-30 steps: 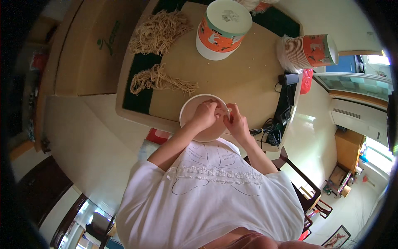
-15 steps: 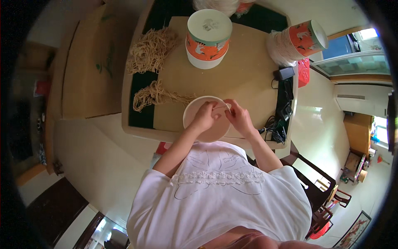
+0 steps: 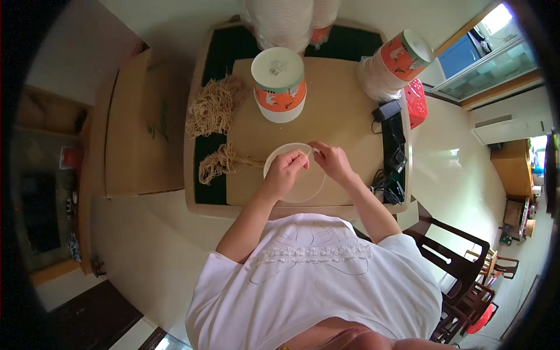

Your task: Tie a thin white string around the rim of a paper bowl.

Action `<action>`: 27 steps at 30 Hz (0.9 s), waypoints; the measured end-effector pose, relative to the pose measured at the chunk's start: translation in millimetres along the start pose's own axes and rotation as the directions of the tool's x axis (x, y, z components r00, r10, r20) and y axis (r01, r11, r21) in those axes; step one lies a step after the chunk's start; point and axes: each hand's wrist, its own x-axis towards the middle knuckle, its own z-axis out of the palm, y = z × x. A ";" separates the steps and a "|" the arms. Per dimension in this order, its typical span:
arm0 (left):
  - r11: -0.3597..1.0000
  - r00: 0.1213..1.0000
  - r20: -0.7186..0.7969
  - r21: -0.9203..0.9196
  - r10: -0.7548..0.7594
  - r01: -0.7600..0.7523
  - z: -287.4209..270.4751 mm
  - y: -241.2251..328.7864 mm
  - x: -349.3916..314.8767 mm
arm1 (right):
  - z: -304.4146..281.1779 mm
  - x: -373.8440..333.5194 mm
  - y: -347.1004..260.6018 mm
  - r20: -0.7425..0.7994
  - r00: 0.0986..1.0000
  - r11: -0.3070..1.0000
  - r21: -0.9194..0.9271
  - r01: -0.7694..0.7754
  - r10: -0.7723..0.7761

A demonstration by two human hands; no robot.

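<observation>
A round, pale, shallow-looking container (image 3: pixel 304 191) with a raised rim lies near the table's front edge; its depth is hard to tell. Over it, my left hand (image 3: pixel 287 171) is closed, fingertips pinched on a thin strand of string. My right hand (image 3: pixel 331 160) is closed too, pinching the strand and a small white bit beside the container's far rim. The fingers hide most of the strand. Just left lies a small bundle of tan string (image 3: pixel 220 163), its loose ends reaching toward the container. A larger string heap (image 3: pixel 211 108) is behind it.
A white bucket with an orange patterned band (image 3: pixel 280 93) stands upside down behind my hands. Stacked patterned buckets (image 3: pixel 402 58) are at the far right; wrapped white stacks (image 3: pixel 283 23) stand at the back. Black adapters and cables (image 3: pixel 392 160) line the right edge. A cardboard box (image 3: pixel 131 128) is at left.
The view has shifted, so the table sits lower in it. My hands stay together over the container; the left fingers have curled closer and the strand between the hands looks shorter.
</observation>
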 end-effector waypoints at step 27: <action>0.872 0.912 -0.246 0.451 0.328 -0.192 75.7 39.2 -57.2 | -123.3 22.8 -24.8 -0.396 0.917 0.902 0.408 0.141 0.036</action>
